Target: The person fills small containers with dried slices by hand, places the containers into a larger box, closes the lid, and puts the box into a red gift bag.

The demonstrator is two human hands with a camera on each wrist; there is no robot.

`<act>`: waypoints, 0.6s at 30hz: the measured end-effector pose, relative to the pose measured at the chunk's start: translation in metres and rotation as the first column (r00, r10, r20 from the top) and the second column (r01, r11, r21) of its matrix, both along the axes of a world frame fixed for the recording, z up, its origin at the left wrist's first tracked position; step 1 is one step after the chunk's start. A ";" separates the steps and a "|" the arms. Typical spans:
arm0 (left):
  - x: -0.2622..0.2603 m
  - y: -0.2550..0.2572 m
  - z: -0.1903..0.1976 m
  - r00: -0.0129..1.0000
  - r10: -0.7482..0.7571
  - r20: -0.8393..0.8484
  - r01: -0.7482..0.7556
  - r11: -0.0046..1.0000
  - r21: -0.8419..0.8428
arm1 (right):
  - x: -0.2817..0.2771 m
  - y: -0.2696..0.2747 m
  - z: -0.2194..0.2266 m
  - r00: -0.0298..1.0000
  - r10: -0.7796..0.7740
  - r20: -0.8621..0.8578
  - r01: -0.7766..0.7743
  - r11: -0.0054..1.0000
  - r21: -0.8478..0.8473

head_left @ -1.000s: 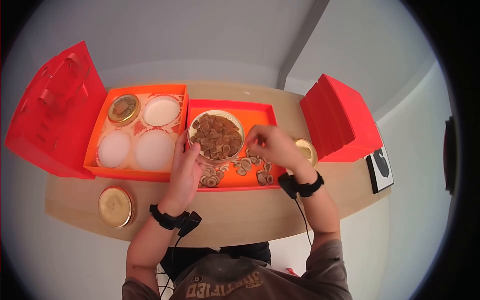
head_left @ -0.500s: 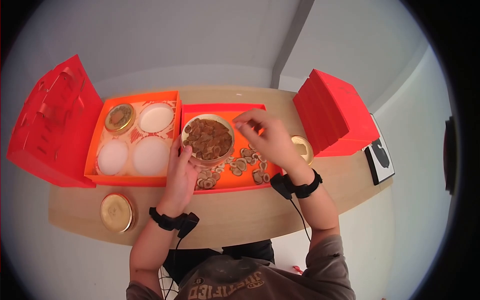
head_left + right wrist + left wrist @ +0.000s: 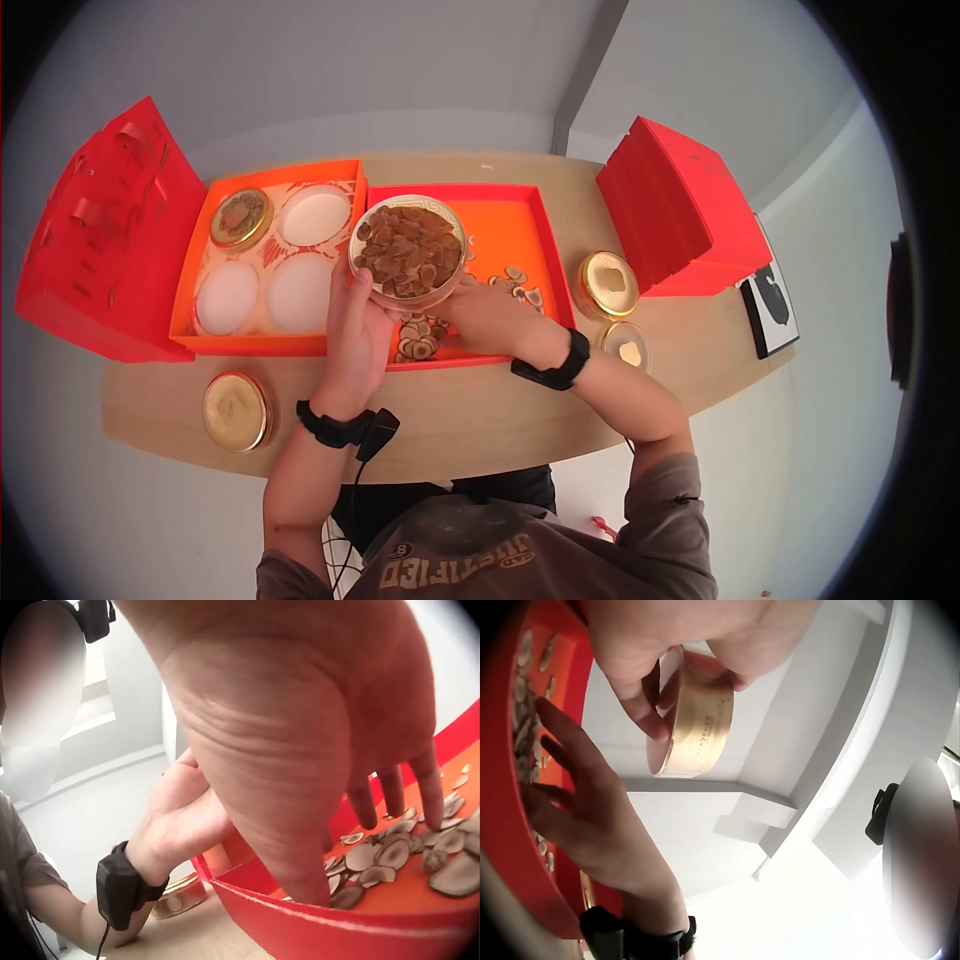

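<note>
A round tin [image 3: 408, 250] filled with brown dried slices is held up over the red tray [image 3: 545, 230] by my left hand [image 3: 357, 335], whose fingers and thumb grip its side. In the left wrist view the tin's gold wall [image 3: 705, 727] shows between them. Below and right of the tin, my right hand [image 3: 490, 315] reaches down into the tray. Its spread, slightly bent fingers point at pale dark-rimmed slices [image 3: 390, 851] in the right wrist view, and no slice shows gripped. More slices [image 3: 418, 338] lie near the tray's front edge.
Left of the tray is an orange box [image 3: 262, 346] with round recesses and one filled tin [image 3: 241, 218]. Gold-topped tins stand at the front left [image 3: 237, 411] and right [image 3: 607, 284], beside a clear-rimmed lid [image 3: 626, 348]. Red bags [image 3: 115, 240] and red boxes [image 3: 685, 210] flank them.
My right hand has moved from beside the tin's upper right down into the tray, among the slices. The left hand still holds the tin, in nearly the same place.
</note>
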State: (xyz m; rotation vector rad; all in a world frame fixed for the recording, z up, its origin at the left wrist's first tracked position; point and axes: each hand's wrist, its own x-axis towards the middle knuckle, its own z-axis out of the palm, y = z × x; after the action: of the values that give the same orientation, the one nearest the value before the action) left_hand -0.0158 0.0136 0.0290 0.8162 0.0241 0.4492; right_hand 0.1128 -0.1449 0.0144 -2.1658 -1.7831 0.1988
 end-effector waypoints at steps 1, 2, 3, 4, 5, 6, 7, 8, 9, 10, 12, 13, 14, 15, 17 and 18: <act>0.001 0.000 -0.002 1.000 0.012 0.004 -0.012 1.000 -0.007 | -0.004 0.003 -0.003 1.000 -0.003 -0.003 0.003 1.000 0.004; 0.001 0.000 -0.002 1.000 0.024 0.008 -0.024 1.000 -0.015 | -0.008 0.006 -0.004 0.999 -0.011 0.034 0.012 1.000 -0.027; 0.001 0.001 -0.002 1.000 0.020 0.004 -0.020 1.000 -0.013 | -0.012 0.009 -0.003 0.997 -0.018 0.070 0.022 0.998 -0.059; 0.000 0.002 -0.001 1.000 0.013 0.009 -0.013 1.000 -0.013 | -0.012 0.012 -0.003 0.997 -0.020 0.069 0.024 0.998 -0.057; 0.000 0.002 0.000 1.000 0.007 0.015 -0.007 1.000 -0.014 | -0.011 0.015 -0.002 1.000 -0.007 0.022 0.009 0.995 -0.096; 0.000 0.002 0.000 1.000 0.008 0.014 -0.008 1.000 -0.015 | -0.010 0.017 0.000 1.000 0.005 -0.026 -0.009 0.991 -0.134; -0.001 0.002 0.000 1.000 -0.001 0.014 0.001 1.000 -0.019 | -0.009 0.018 0.004 1.000 0.008 -0.024 -0.011 0.991 -0.135; -0.001 0.003 0.000 1.000 -0.008 0.013 0.008 1.000 -0.024 | -0.012 0.019 0.014 0.997 -0.055 -0.062 0.041 0.978 -0.205; -0.001 0.003 -0.001 1.000 -0.002 0.013 0.003 1.000 -0.025 | -0.012 0.021 0.021 0.988 -0.119 -0.095 0.088 0.957 -0.276; -0.001 0.004 -0.001 1.000 0.000 0.010 0.000 1.000 -0.021 | -0.009 0.023 0.024 0.989 -0.113 -0.095 0.083 0.957 -0.278; -0.001 0.003 -0.001 1.000 0.004 0.008 -0.004 1.000 -0.015 | 0.000 0.020 0.029 0.894 -0.319 -0.315 0.182 0.900 -0.396; 0.000 0.001 -0.001 0.999 0.042 -0.026 -0.042 0.999 0.007 | 0.008 0.017 0.024 0.895 -0.317 -0.314 0.179 0.900 -0.398; 0.001 0.000 -0.002 0.995 0.080 -0.059 -0.079 0.996 0.030 | 0.018 0.012 0.013 0.897 -0.284 -0.339 0.173 0.931 -0.322; 0.001 -0.002 0.001 0.995 0.082 -0.058 -0.080 0.996 0.029 | 0.025 0.008 0.010 0.898 -0.249 -0.362 0.166 0.955 -0.244; 0.000 -0.005 0.007 0.993 0.100 -0.063 -0.099 0.995 0.025 | 0.039 0.001 0.011 0.908 -0.213 -0.361 0.144 0.968 -0.207; 0.000 -0.005 0.006 0.993 0.101 -0.063 -0.099 0.995 0.024 | 0.043 -0.003 0.013 0.916 -0.178 -0.359 0.123 0.978 -0.169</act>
State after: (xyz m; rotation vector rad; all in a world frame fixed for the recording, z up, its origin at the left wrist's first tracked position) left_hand -0.0153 0.0084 0.0352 0.8526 0.1206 0.5185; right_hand 0.1562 -0.1476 0.0277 -2.1696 -1.4199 0.6719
